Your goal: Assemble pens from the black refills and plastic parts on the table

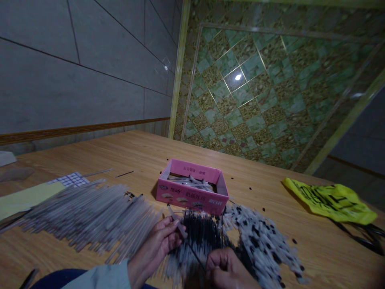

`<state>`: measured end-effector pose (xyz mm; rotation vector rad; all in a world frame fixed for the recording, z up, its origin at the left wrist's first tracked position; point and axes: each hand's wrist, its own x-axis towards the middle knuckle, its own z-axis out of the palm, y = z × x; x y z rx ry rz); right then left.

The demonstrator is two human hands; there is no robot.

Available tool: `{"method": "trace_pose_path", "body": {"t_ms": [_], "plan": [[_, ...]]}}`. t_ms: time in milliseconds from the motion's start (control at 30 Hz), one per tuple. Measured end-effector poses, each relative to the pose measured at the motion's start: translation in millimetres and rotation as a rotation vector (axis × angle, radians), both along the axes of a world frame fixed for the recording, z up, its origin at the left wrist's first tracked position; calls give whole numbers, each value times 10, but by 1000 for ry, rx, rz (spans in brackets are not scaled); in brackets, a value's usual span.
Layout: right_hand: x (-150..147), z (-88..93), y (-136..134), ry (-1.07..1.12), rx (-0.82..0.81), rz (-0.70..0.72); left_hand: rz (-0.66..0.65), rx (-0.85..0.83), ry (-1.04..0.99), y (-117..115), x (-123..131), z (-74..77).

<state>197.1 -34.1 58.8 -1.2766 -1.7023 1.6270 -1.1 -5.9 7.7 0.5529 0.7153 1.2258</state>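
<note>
My left hand (159, 243) pinches a clear pen barrel (177, 222) that points up and away from me. My right hand (227, 271) is closed round a thin dark refill (194, 253) whose tip meets the barrel's near end. Both hands hover at the table's near edge above a heap of dark refills (201, 233). A big pile of clear pen barrels (90, 212) lies to the left. On the right sits a heap of small white and black pen parts (264, 237). Just beyond the hands stands a pink cardboard box (192, 196) holding a few pens.
The wooden table (144, 152) stretches away to a grey wall and a green tiled floor. A yellow plastic bag (331, 200) lies at the right, with dark cords beside it. Papers and a keypad-like sheet (70, 179) rest at the far left. Small black bits dot the tabletop.
</note>
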Motion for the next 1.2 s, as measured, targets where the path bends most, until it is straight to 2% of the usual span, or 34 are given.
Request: {"method": "trace_pose_path", "body": {"t_ms": [233, 433, 533, 700, 800, 933, 1067, 1133, 1200], "plan": [[-15, -75, -9, 88, -48, -84, -22, -2, 19, -9, 13, 4], [-14, -125, 6, 81, -102, -23, -64, -6, 59, -8, 13, -35], [-40, -156, 19, 129, -118, -27, -109, -14, 85, -44, 37, -6], [-149, -240, 23, 128, 23, -134, -218, -11, 106, -157, 119, 73], [-143, -287, 57, 72, 138, -161, -204, -42, 47, -179, 140, 73], [37, -252, 156, -174, 419, -304, -135, -103, -53, -136, 113, 44], [314, -181, 239, -702, 699, -395, -100, -143, -98, -110, 86, 47], [447, -207, 273, -966, 767, -395, -110, -151, -102, -113, 86, 61], [557, -281, 307, -1135, 786, -356, -120, -154, -94, -118, 91, 74]]}}
